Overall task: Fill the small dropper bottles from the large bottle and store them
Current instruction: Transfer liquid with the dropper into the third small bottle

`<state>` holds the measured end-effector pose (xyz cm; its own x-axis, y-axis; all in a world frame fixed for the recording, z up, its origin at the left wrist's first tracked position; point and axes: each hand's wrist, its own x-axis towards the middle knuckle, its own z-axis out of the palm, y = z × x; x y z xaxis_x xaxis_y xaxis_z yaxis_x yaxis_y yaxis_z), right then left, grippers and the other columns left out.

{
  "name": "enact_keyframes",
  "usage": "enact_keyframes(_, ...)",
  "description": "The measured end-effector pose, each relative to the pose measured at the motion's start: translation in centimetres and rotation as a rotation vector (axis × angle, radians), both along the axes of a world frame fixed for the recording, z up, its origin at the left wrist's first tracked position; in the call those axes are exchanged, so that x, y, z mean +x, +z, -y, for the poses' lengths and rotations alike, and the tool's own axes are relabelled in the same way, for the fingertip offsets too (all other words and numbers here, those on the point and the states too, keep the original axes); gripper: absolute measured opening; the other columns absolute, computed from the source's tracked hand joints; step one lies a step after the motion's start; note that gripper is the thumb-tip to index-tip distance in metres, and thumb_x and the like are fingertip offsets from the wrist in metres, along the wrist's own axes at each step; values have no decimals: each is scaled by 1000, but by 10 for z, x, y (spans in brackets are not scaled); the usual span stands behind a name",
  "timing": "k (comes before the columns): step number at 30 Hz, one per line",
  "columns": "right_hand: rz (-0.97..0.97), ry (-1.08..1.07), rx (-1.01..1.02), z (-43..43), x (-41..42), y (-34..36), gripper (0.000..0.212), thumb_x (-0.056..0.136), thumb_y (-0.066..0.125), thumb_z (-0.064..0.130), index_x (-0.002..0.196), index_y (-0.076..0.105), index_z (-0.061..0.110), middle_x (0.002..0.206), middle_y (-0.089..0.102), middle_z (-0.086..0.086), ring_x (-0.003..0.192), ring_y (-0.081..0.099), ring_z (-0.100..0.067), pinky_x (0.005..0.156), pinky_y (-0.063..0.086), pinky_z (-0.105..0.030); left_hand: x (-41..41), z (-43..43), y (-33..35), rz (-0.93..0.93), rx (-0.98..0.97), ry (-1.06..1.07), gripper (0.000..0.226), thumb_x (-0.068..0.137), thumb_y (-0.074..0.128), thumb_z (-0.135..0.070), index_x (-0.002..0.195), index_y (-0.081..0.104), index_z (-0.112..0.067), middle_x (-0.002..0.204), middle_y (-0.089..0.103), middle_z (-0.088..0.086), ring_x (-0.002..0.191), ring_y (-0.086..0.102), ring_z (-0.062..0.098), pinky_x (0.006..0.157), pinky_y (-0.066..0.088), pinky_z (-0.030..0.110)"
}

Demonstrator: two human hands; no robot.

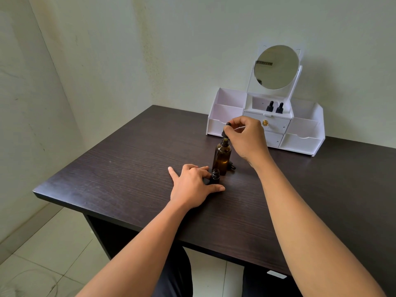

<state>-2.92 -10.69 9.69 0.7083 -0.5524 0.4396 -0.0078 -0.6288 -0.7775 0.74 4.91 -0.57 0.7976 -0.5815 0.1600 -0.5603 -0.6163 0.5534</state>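
Note:
A large amber bottle (222, 156) stands uncapped in the middle of the dark table (120, 166). My right hand (246, 136) pinches a black dropper cap (226, 131) just above the bottle's open neck. In front of it stands a small dark dropper bottle (215, 177), also uncapped. My left hand (192, 185) rests on the table and holds this small bottle between thumb and fingers. A small black dropper cap (232, 166) lies behind the large bottle. Two capped dropper bottles (275, 107) stand in the white organizer's upper middle compartment.
The white organizer (304, 133) with drawers, side compartments and a round mirror (276, 67) stands at the back of the table against the wall. The table's left edge and near edge drop to a tiled floor.

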Motion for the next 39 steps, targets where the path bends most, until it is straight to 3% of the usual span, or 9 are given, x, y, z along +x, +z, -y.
enact_keyframes(3, 89, -13, -31, -2, -5, 12, 13, 91, 67, 22, 100, 70, 14, 93, 69, 3, 72, 61, 1, 65, 47, -19, 0, 0, 0, 3, 12, 1, 67, 74, 63, -75, 123, 68, -31, 146, 49, -18, 144, 23, 10, 112, -12, 71)
enact_keyframes(5, 165, -15, -64, -3, -10, 22, 10, 91, 67, 24, 99, 69, 18, 92, 68, 7, 69, 61, 4, 66, 51, -22, 0, 0, 0, 11, 13, 0, 67, 73, 63, -75, 122, 68, -30, 146, 49, -18, 144, 23, 10, 112, -12, 71)
enact_keyframes(10, 354, 32, -83, -10, -26, 44, 6, 92, 65, 23, 98, 64, 24, 91, 69, 6, 72, 69, -21, 68, 59, -39, -2, -1, 0, -1, -10, 2, 67, 73, 65, -75, 122, 69, -29, 146, 50, -19, 143, 22, 8, 112, -13, 70)
enact_keyframes(15, 453, 65, -73, -18, -45, 53, 9, 92, 64, 27, 99, 64, 21, 89, 68, 5, 73, 70, -24, 64, 59, -46, -2, 0, 0, 0, -5, 3, 66, 73, 64, -75, 121, 69, -30, 146, 49, -19, 143, 22, 7, 113, -13, 69)
enact_keyframes(19, 481, 78, -59, -24, -57, 46, 10, 93, 64, 27, 99, 64, 20, 92, 69, 0, 76, 70, -26, 62, 59, -49, -1, 0, -1, 4, -13, 5, 65, 73, 65, -75, 119, 70, -30, 145, 49, -20, 142, 22, 6, 113, -13, 69)
enact_keyframes(39, 391, 100, 40, -34, -63, -12, 7, 93, 66, 24, 96, 63, 30, 87, 69, 6, 74, 70, -22, 64, 59, -49, -1, 1, -1, 36, 4, 11, 65, 75, 64, -75, 121, 69, -29, 146, 49, -19, 143, 24, 9, 112, -14, 70)
